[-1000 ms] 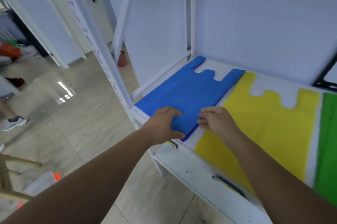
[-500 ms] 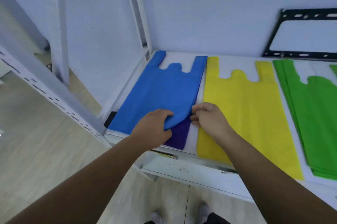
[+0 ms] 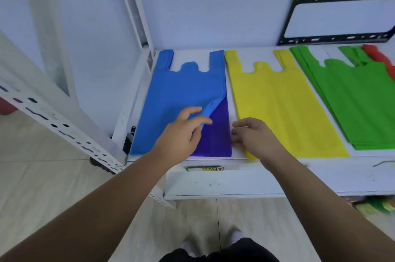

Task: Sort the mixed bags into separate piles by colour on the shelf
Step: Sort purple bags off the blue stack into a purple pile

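A light blue bag [image 3: 181,91] lies flat at the left end of the white shelf [image 3: 213,182]. My left hand [image 3: 181,135] pinches its lower right corner and folds it up and leftward, baring a dark purple bag [image 3: 215,131] underneath. My right hand [image 3: 252,135] hovers with curled fingers at the gap between the purple bag and a yellow bag [image 3: 277,103], holding nothing. A stack of green bags [image 3: 352,99] lies right of the yellow one. A red bag [image 3: 380,56] shows at the far right.
A white perforated upright [image 3: 59,125] stands left of the shelf, with another post [image 3: 136,5] at the back corner. A black metal frame [image 3: 337,18] leans on the wall behind the green bags. My feet [image 3: 213,242] are on the tiled floor below.
My left hand has peeled the blue bag's corner further up and to the left, uncovering more of the purple bag. My right hand has drawn back slightly from the blue bag's edge.
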### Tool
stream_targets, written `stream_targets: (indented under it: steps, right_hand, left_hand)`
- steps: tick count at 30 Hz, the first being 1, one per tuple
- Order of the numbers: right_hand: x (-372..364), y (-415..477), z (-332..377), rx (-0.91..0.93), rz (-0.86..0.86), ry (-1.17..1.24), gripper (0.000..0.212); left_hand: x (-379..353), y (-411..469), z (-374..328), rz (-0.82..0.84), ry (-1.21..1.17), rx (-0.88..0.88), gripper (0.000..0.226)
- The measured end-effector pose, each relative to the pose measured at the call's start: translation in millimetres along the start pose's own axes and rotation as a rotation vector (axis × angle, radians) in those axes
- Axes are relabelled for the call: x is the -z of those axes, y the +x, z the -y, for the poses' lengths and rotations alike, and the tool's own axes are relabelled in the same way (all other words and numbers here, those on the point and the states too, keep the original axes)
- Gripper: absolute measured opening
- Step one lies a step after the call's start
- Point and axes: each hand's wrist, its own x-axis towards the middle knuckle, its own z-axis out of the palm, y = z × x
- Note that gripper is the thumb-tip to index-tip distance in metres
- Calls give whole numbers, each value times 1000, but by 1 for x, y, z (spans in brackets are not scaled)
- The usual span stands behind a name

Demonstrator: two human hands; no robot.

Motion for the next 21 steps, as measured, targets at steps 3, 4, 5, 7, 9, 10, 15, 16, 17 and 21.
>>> stream_targets:
  steps: [3,4,5,7,9,10,15,16,17,21]
  right_hand:
    - [2,0,2,-46,23,86,25]
    - [4,0,3,-57,34,124,25]
    - [5,-1,4,-65,46,165,24]
    - [9,0,6,-82,66,255,24]
    - [9,1,6,-106,89,357,24]
    - [9,2,6,-114,101,393,24]
    - [13,5,0,-116,81,364,25]
    - [14,5,-2,-117,79,344,25]
    - [15,6,-3,-119,82,327,25]
    - [14,5,-6,-128,140,297,25]
  left_hand:
    - [2,5,-7,142,156,7,22]
    - [3,6,-11,184,195,16,29]
    - [4,7,-15,228,227,21,46]
    - [5,10,-21,309,295,28,72]
    - [4,11,-24,336,364,18,74]
    - [3,11,-25,321,376,22,67]
    - [-1,14,-20,219,329,63,34]
    - [-1,15,-19,215,327,66,32]
    - [-1,15,-17,208,318,72,31]
    - [-2,18,-12,175,255,89,32]
